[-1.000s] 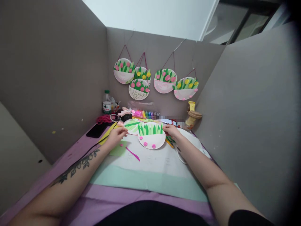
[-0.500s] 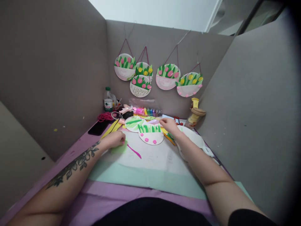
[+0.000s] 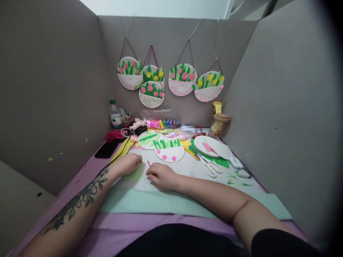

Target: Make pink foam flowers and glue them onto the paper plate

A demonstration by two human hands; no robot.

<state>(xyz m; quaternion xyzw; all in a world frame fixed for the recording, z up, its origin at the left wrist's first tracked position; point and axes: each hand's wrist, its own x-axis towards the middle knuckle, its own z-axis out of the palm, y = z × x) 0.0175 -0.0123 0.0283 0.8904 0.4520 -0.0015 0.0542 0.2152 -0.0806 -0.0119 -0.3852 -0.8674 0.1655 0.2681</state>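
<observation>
My left hand (image 3: 130, 165) rests on a light green sheet (image 3: 134, 175), fingers curled together. A spot of pink shows at its fingertips; I cannot make out whether it is a held piece. To its right, my right hand (image 3: 162, 176) is closed over a magenta plastic clay knife (image 3: 148, 163); only the thin end shows and the rest is hidden. Just beyond both hands lies a half-plate basket (image 3: 170, 155) with green paper leaves and pink flowers. Behind it on the left is a white plate (image 3: 146, 143) bearing green strips.
White scissors (image 3: 210, 166), a pencil (image 3: 191, 153) and stacked plates (image 3: 199, 142) lie at right. A phone (image 3: 107, 149) and a bottle (image 3: 115, 117) are at left. Colored clay packs (image 3: 166, 124) line the back. Several finished plate baskets (image 3: 182, 87) hang on the grey panel.
My right hand has come back from the clay packs at the rear and down over the magenta clay knife. My left hand stays on the green sheet. The view has shifted slightly.
</observation>
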